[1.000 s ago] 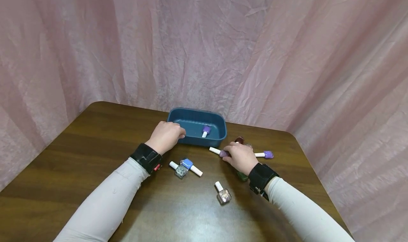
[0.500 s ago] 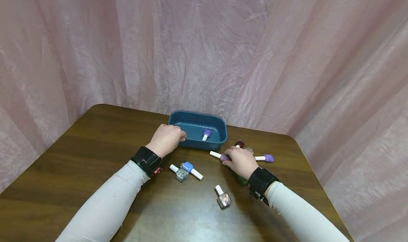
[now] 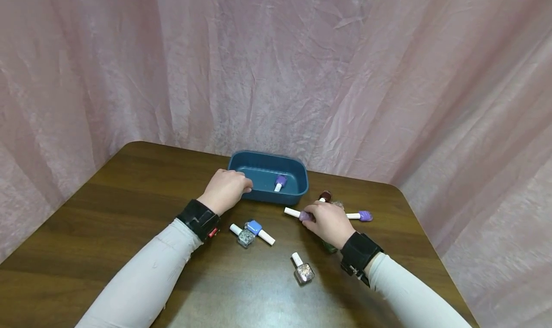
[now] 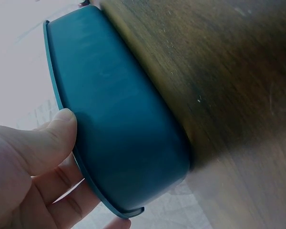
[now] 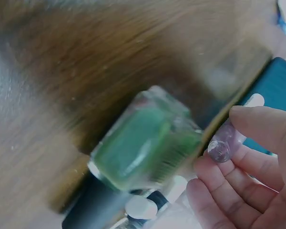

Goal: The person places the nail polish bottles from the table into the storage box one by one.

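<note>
My left hand (image 3: pixel 226 189) grips the near left rim of a teal plastic bin (image 4: pixel 114 105), thumb outside and fingers inside. In the bin lies a purple nail polish bottle (image 3: pixel 280 181) with a white cap. My right hand (image 3: pixel 329 222) pinches a mauve nail polish bottle (image 5: pixel 224 143) between thumb and fingers, its white cap (image 3: pixel 292 212) pointing left toward the bin. Under the right wrist a green nail polish bottle (image 5: pixel 138 143) with a dark cap lies on the table, partly hidden in the head view.
Left of centre lie a glittery grey bottle (image 3: pixel 246 238) and a blue bottle (image 3: pixel 254 228), side by side. A gold glitter bottle (image 3: pixel 304 273) is nearer. Beyond the right hand are a dark red bottle (image 3: pixel 326 196) and another purple bottle (image 3: pixel 365 216). A pink curtain (image 3: pixel 276 69) hangs behind the table.
The view has tilted slightly, so everything sits a little lower. The right wrist has shifted slightly right while the fingers stay on the mauve nail polish bottle. The left hand keeps its hold on the bin.
</note>
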The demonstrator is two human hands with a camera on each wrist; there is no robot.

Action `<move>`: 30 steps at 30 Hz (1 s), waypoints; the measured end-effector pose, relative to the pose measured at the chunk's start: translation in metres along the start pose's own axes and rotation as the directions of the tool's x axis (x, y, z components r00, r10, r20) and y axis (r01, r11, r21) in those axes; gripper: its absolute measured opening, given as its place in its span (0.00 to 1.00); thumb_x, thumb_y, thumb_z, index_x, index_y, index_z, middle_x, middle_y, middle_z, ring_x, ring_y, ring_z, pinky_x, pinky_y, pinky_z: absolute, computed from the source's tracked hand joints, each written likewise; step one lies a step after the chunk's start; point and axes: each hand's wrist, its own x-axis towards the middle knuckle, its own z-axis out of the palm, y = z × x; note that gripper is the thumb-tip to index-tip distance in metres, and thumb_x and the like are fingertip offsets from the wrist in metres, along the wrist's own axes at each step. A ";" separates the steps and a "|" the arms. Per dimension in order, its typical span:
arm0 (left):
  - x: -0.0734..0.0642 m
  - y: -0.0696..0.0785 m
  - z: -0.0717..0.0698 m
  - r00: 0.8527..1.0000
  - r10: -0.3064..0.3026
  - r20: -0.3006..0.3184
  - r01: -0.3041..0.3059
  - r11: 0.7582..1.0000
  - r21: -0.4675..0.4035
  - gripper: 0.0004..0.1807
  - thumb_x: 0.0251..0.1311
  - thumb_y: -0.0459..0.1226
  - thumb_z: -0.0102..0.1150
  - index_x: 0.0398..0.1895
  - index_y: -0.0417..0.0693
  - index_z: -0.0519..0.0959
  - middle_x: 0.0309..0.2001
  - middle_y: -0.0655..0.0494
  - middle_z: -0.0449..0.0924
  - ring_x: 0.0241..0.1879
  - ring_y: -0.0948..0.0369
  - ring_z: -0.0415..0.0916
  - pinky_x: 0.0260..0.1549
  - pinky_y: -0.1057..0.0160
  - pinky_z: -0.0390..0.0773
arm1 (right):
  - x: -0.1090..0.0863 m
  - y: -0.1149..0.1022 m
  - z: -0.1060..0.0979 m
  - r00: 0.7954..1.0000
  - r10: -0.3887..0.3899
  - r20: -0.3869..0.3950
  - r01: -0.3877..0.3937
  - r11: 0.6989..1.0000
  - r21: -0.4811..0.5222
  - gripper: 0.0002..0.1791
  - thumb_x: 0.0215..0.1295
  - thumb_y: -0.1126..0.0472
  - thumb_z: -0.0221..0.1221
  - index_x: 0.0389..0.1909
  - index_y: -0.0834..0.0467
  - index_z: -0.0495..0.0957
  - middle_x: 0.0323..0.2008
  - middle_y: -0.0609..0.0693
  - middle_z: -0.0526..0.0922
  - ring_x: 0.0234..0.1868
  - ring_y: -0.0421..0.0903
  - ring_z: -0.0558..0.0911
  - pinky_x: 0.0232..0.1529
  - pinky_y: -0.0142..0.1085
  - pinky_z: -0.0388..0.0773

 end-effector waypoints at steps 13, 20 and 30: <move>-0.001 -0.001 0.001 1.000 0.007 -0.016 -0.007 1.000 0.006 0.07 0.73 0.36 0.72 0.35 0.57 0.94 0.32 0.59 0.90 0.36 0.55 0.87 0.45 0.42 0.84 | -0.010 -0.005 -0.026 0.999 -0.033 -0.040 0.035 0.998 0.050 0.09 0.66 0.59 0.79 0.44 0.56 0.92 0.35 0.45 0.87 0.35 0.45 0.85 0.37 0.44 0.83; -0.002 0.001 0.003 1.000 0.008 -0.012 -0.008 1.000 0.011 0.06 0.71 0.35 0.73 0.36 0.57 0.94 0.33 0.58 0.91 0.36 0.55 0.88 0.46 0.41 0.85 | -0.010 -0.006 -0.036 0.997 -0.037 -0.071 0.040 0.998 0.042 0.09 0.65 0.60 0.79 0.43 0.55 0.91 0.33 0.43 0.85 0.31 0.39 0.77 0.33 0.38 0.78; -0.002 0.000 0.002 0.999 0.011 -0.037 -0.011 1.000 0.006 0.07 0.71 0.36 0.74 0.33 0.57 0.93 0.31 0.59 0.90 0.35 0.55 0.87 0.45 0.41 0.84 | 0.003 -0.007 -0.052 0.992 -0.045 -0.122 0.050 0.998 0.036 0.08 0.66 0.61 0.78 0.42 0.57 0.92 0.34 0.45 0.85 0.30 0.39 0.77 0.31 0.37 0.77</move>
